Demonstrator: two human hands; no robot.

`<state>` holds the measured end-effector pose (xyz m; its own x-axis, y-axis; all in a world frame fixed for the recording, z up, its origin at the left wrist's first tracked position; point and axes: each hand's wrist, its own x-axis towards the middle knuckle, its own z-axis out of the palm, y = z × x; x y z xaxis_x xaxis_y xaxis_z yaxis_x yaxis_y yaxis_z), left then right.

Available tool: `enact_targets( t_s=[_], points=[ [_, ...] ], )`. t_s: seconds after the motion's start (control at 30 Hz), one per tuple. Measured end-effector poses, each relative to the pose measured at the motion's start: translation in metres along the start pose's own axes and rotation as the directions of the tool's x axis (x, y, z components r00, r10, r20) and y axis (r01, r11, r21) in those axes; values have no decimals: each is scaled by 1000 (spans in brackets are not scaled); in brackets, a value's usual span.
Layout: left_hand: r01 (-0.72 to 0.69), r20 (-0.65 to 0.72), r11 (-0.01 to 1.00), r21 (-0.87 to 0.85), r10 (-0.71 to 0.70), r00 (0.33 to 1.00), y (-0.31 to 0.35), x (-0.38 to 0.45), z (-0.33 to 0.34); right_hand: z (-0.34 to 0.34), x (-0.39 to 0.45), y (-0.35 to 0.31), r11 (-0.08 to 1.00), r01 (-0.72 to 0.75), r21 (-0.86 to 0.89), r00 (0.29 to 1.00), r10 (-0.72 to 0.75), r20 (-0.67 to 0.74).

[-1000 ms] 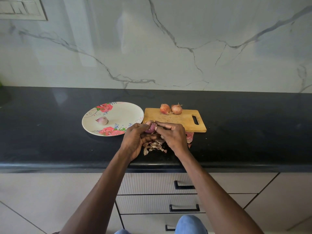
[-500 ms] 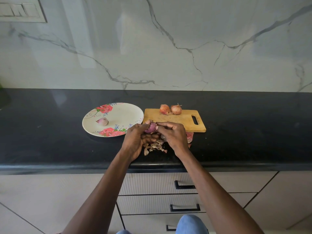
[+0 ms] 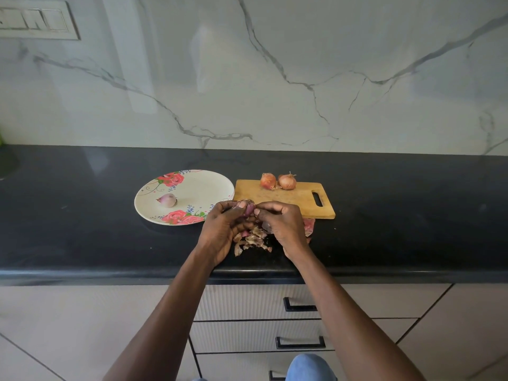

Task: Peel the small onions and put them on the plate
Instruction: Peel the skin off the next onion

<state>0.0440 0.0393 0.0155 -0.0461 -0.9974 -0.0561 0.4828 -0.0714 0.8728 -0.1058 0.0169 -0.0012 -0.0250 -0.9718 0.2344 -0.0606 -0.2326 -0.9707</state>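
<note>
My left hand grips a small purple onion between thumb and fingers, just in front of the wooden cutting board. My right hand pinches the onion's skin from the right side. One peeled onion lies on the floral plate to the left. Two unpeeled brown onions sit side by side at the board's far edge. Most of the held onion is hidden by my fingers.
A heap of dry onion skins lies on the black counter under my hands, with a pink scrap beside the board. Drawers sit below the counter's front edge. A marble wall stands behind.
Both hands stay in the same spot over the peel heap. The fingers have shifted slightly on the onion, and more loose skin shows at its top.
</note>
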Motion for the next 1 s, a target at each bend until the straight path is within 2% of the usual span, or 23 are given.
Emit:
enact_targets(
  t_s=[0.1,0.4,0.93,1.0],
  points=[
    [3,12,1000,24,-3,1000,0,-1,0,0,-2,-2,1000,3,-7,999,-4,-33],
    [16,1,1000,3,-16,1000,-2,2,-3,4,0,-1,998,-12,-57,1000,12,-1],
    [41,-52,995,88,-36,998,-4,10,-5,3,2,1,1000,3,12,997,-2,-76],
    [43,-55,996,76,-39,998,-3,10,-5,2,2,1,999,36,-30,994,-39,-105]
  ],
)
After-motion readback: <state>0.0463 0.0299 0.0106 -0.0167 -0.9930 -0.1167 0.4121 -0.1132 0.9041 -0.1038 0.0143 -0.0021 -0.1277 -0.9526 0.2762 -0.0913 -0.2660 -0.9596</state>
